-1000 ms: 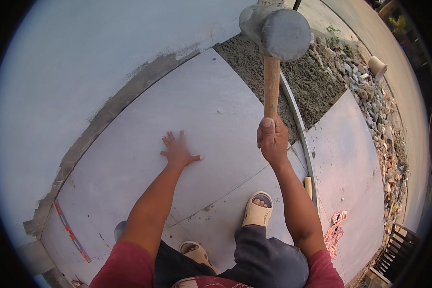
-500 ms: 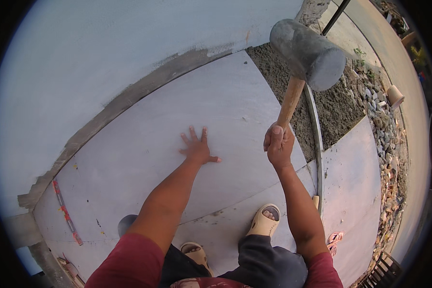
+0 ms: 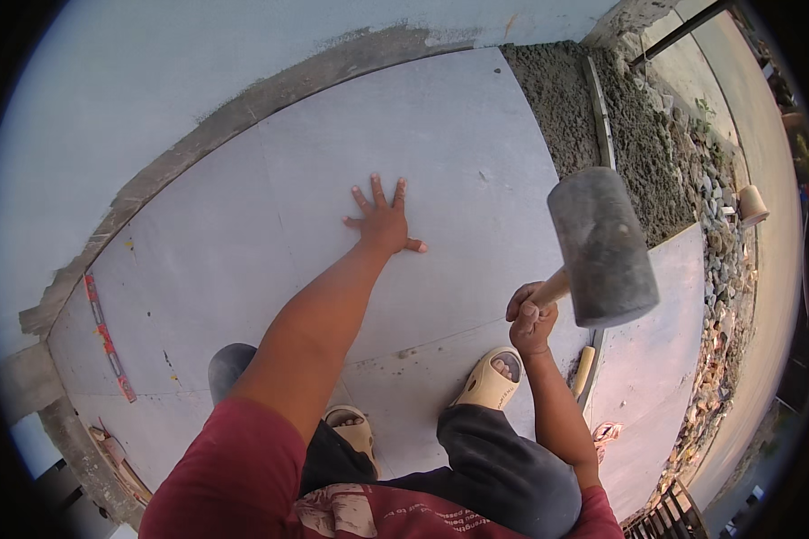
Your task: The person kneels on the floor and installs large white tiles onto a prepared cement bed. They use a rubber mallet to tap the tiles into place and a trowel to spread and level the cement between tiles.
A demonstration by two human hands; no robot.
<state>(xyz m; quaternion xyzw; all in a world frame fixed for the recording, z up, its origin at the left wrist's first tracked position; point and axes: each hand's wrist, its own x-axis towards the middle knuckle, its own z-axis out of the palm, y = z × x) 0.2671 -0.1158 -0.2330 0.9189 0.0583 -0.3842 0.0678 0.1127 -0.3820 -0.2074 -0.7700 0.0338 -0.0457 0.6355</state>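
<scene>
My right hand [image 3: 534, 321] is closed round the wooden handle of a mallet [image 3: 602, 247] with a thick grey head. The mallet is raised above the floor, its head up and to the right of the hand. My left hand [image 3: 385, 223] lies flat with fingers spread on a large pale grey floor tile [image 3: 333, 117]. Past the right edge of that tile is a bed of rough wet mortar [image 3: 548, 99], with a long straight metal bar [image 3: 600, 112] lying along it. The mallet head hides part of the tile and mortar edge.
A painted wall [image 3: 198, 54] with a bare cement strip runs along the far left. A red spirit level [image 3: 110, 340] lies on the tiles at left. Loose gravel [image 3: 717, 242] and a small pot [image 3: 751, 206] are at right. My sandalled feet stand on the nearer tiles.
My right hand has lowered and the mallet has swung down, its head tilting to the right. The whole view has shifted; my left hand is still flat on the tile.
</scene>
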